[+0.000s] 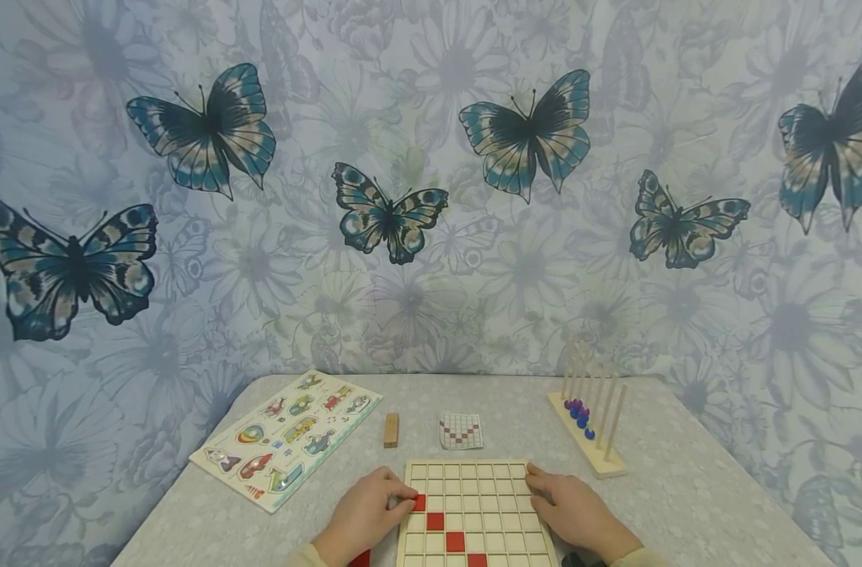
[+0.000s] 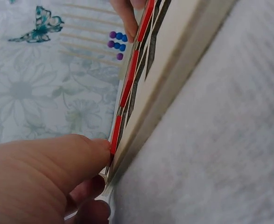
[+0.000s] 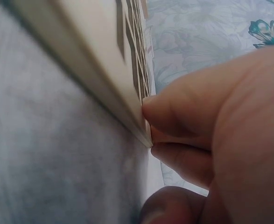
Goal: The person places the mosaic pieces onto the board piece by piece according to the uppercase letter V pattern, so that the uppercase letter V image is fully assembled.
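With left hand [image 1: 369,508] pinched nearly closed on red square tile [image 1: 420,502] at the fingertips and right hand [image 1: 576,504] clasping wooden grid board [image 1: 470,504] by the edge opposite, press evenly to avoid tilting the tile through one-sided thumb pressure.

Pale wooden grid board [image 1: 489,504], lying flat, red square tiles [image 1: 455,542] on it, stepped diagonally

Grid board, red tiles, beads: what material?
Grid board: probably wood, matte, going by its pale, tan-toned edge. Red tiles: painted wood or plastic, smooth; solid red shows no grain. Beads: perhaps plastic or painted wood; solid colours, finish too small to judge.
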